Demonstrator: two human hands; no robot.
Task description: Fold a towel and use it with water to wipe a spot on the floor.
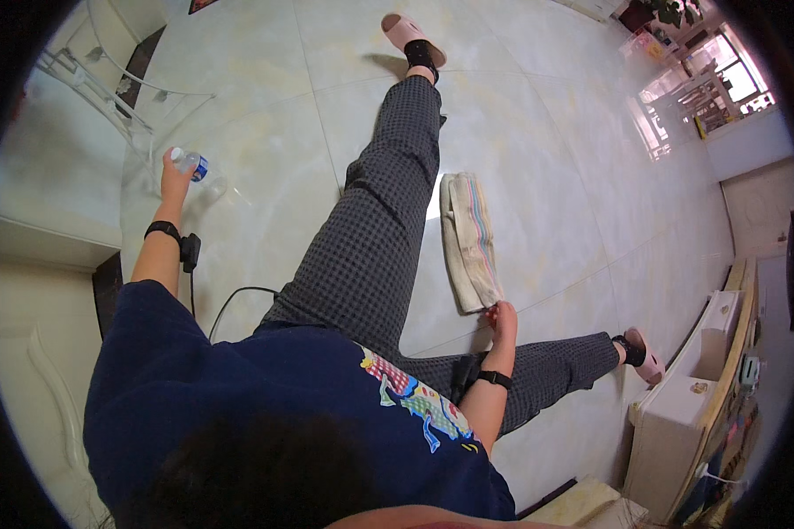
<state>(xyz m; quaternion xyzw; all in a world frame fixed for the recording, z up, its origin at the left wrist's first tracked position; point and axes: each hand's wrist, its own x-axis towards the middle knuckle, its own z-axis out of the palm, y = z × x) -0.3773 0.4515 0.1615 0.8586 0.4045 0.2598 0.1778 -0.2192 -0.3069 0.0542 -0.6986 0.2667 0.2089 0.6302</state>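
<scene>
My left hand (pixel 174 180), stretched out to the left, is wrapped around a clear plastic bottle (pixel 189 161) with a white cap and a blue label. The bottle is tilted over the floor beside the white furniture. Between my spread legs is a long folded cream towel (pixel 468 244) with pink and blue stripes along one side. The fingers of my right hand (pixel 504 323) pinch its near end. Whether the towel rests fully on the tiles cannot be made out.
Glossy pale floor tiles (pixel 542 178) lie under my legs. A white metal frame (pixel 116 99) with leaf shapes stands left, close to the bottle. White drawers (pixel 685 370) are at the right, near my pink slipper (pixel 645 360). A black cable (pixel 241 291) runs beside my left hip.
</scene>
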